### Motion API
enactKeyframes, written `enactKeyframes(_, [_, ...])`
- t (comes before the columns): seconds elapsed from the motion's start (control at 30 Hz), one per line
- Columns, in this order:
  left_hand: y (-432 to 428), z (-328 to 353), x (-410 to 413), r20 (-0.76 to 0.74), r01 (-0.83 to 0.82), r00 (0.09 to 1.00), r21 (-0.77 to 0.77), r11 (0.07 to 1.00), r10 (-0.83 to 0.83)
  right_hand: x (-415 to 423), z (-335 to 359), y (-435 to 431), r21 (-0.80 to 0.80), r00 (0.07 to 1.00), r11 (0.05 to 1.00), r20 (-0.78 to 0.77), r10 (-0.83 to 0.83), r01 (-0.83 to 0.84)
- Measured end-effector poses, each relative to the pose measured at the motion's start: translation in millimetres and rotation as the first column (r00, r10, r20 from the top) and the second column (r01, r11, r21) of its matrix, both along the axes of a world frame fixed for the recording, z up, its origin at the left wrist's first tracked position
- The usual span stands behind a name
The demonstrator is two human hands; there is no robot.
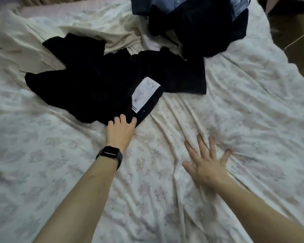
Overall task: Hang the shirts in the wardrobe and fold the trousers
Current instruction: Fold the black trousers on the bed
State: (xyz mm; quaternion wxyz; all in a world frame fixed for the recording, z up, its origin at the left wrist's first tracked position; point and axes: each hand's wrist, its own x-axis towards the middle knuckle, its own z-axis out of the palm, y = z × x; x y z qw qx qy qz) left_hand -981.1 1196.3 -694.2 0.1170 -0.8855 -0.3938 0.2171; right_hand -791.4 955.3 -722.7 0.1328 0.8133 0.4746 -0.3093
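Observation:
Black trousers lie crumpled across the middle of the bed, with a white paper tag on the waistband. My left hand grips the near edge of the waistband, fingers curled into the cloth. My right hand lies flat with spread fingers on the floral bedsheet, to the right of the trousers and apart from them. At the back, a pile of dark navy and blue garments sits on the bed.
A cream cloth lies rumpled at the back left of the bed. The bed's right edge drops to a dark floor with a white cable. The sheet is wrinkled around my right hand.

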Motion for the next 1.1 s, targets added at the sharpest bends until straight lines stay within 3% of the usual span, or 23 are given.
enactKeyframes(0.17, [-11,37,-1,0.032,-0.046,0.998,-0.098,0.994,0.050,6,14,15,-0.178,0.998,0.984,-0.066,-0.002,-0.010])
enactKeyframes(0.33, [-29,124,-21,0.280,-0.168,0.930,-0.257,0.952,0.239,-1,78,8,-0.281,0.961,0.958,-0.243,-0.134,0.062])
enactKeyframes(0.4, [-51,173,-34,0.395,-0.184,0.869,-0.298,0.937,0.297,-17,115,-8,-0.228,0.940,0.970,-0.305,-0.152,0.083])
enactKeyframes(0.5, [-102,257,-55,0.504,-0.177,0.799,-0.322,0.930,0.327,-48,185,-39,0.050,0.841,0.962,-0.499,-0.210,0.270])
enactKeyframes(0.6, [-163,309,-74,0.545,-0.214,0.740,-0.366,0.906,0.395,-70,243,-68,0.245,0.657,0.782,-0.708,-0.260,0.573])
enactKeyframes(0.67, [-206,329,-84,0.575,-0.236,0.693,-0.388,0.891,0.434,-80,267,-90,0.238,0.534,0.663,-0.795,-0.286,0.710])
enactKeyframes(0.73, [-250,337,-90,0.581,-0.251,0.672,-0.405,0.879,0.460,-81,276,-112,0.218,0.497,0.621,-0.807,-0.319,0.753])
enactKeyframes(0.8, [-296,339,-93,0.578,-0.246,0.660,-0.437,0.865,0.479,-76,274,-140,0.230,0.547,0.671,-0.778,-0.308,0.705])
enactKeyframes(0.93, [-367,323,-101,0.511,-0.266,0.714,-0.435,0.860,0.479,-64,273,-195,0.335,0.773,0.819,-0.604,-0.193,0.466])
enactKeyframes(1.1, [-429,278,-128,0.307,-0.385,0.757,-0.504,0.773,0.577,-63,246,-288,0.341,0.847,0.889,-0.525,-0.088,0.304])
